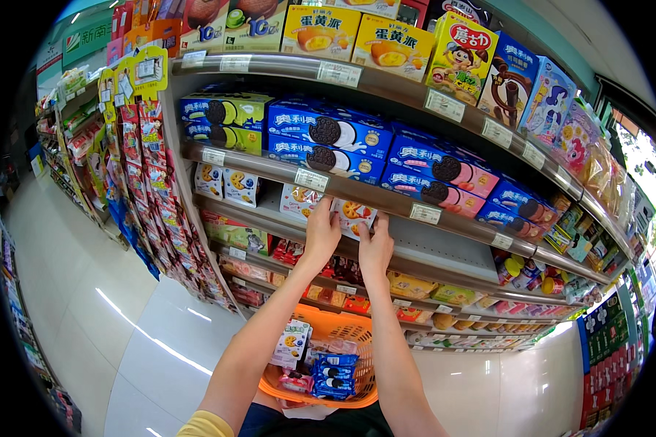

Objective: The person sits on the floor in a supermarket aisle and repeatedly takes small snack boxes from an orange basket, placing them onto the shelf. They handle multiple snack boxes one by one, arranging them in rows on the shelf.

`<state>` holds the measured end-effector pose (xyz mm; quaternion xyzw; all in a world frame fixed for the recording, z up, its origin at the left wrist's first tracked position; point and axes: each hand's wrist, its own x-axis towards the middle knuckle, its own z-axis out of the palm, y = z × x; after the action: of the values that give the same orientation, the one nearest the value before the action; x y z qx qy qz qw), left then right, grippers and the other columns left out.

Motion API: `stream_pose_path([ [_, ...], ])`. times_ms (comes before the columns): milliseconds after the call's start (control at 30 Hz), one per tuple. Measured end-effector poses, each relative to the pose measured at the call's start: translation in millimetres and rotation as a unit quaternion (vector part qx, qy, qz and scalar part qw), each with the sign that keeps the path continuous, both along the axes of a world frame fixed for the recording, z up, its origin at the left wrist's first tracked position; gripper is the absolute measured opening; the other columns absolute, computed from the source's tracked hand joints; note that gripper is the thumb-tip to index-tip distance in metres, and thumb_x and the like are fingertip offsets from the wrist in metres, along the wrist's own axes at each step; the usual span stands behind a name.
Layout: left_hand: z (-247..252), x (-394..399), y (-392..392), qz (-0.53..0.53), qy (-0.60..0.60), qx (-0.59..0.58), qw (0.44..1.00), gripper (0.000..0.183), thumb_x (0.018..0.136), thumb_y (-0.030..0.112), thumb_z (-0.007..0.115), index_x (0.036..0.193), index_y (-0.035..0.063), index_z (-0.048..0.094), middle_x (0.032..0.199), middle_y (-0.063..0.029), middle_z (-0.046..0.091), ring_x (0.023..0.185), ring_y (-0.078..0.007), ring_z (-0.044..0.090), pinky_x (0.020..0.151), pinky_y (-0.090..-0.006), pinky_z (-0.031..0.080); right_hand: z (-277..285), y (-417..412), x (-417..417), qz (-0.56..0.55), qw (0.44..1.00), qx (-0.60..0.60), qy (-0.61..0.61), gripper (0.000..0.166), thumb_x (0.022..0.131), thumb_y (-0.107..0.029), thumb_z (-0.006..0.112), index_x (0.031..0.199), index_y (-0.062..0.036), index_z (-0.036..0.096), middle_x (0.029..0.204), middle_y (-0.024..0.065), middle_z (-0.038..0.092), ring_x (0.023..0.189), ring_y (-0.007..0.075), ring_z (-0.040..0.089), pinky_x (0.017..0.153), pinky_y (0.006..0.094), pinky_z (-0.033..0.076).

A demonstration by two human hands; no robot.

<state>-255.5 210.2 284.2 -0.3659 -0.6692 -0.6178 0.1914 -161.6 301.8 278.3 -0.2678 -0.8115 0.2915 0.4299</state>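
Note:
Both hands reach to a store shelf at mid height. Between them is a white snack pouch [354, 217] printed with cookies and red fruit. My left hand [323, 229] has its fingers at the pouch's left edge, and my right hand [376, 243] grips its right side. A similar pouch [298, 201] stands on the shelf just left of my left hand. Farther left are two white pouches [241, 187] with blueberry pictures. Below my forearms, an orange plastic basket [328, 322] holds white pouches [292, 344] and blue Oreo packets [334, 377].
Blue Oreo boxes [328, 131] fill the shelf above, behind a metal front rail [361, 192] with price tags. Yellow pie boxes [320, 33] top the unit. Hanging snack strips [153, 164] line its left end. Canisters [525, 270] stand at right on the pouches' shelf.

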Motion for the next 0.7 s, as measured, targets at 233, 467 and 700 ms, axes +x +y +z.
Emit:
stream_pose_path([
  [233,0,1,-5,0.027,0.034,-0.03,0.999,0.039,0.086,-0.007,0.059,0.125,-0.0016,0.056,0.112,-0.0247,0.062,0.102,-0.0441,0.06,0.084,-0.044,0.048,8,0,-10,-0.055,0.992,0.042,-0.107,0.051,0.098,-0.028,0.061,0.141,-0.0081,0.044,0.089,0.0231,0.069,0.082,0.0433,0.069,0.068,0.0509,0.054],
  [467,-8,-5,-28,0.102,0.092,-0.023,0.99,0.033,0.088,-0.004,0.064,0.118,0.0085,0.06,0.138,-0.0188,0.046,0.125,-0.0404,0.048,0.095,-0.0467,0.044,17,-10,-4,-0.046,0.992,0.007,-0.118,0.045,0.096,-0.03,0.063,0.134,-0.0078,0.054,0.093,0.0212,0.072,0.089,0.0421,0.069,0.077,0.0495,0.054],
  [700,-11,-21,-33,0.181,0.113,-0.061,0.975,0.032,0.086,0.0,0.068,0.116,0.0077,0.059,0.13,-0.0185,0.049,0.121,-0.041,0.045,0.099,-0.0534,0.037,11,-9,-8,-0.047,0.992,0.043,-0.111,0.048,0.094,-0.027,0.066,0.135,-0.0052,0.053,0.089,0.0207,0.072,0.085,0.0406,0.07,0.075,0.0477,0.054],
])
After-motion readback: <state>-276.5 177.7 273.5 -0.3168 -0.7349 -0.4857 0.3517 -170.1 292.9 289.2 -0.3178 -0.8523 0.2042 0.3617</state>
